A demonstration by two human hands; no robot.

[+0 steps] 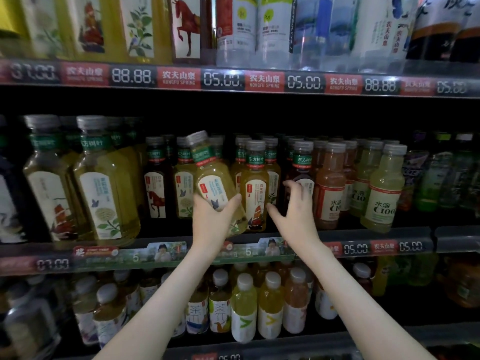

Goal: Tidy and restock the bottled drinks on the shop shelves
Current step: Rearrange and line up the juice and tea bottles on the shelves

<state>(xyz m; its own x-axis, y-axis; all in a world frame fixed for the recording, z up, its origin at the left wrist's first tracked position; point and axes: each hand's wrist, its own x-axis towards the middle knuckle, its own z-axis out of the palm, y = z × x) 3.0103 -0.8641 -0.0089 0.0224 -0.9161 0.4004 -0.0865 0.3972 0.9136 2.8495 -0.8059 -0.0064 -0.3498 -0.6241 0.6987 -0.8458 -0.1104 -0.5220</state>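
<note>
head view: left hand [213,216] grips a pale green tea bottle [214,183], tilted, at the middle shelf [389,236] front | right hand [296,206] spread wide, empty, by the amber bottle [255,193] | step: slotting it in, looks like | next: probably needs a gap cleared, then stand it upright

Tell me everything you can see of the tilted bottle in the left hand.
The tilted bottle is clear plastic holding pale yellow-green tea, with a grey screw cap, a green neck band and a white label showing a blue butterfly. It leans top-left in front of the middle shelf's row, its base lifted. The left hand grips its lower part, fingers wrapped round the label. The right hand is apart from it.
</note>
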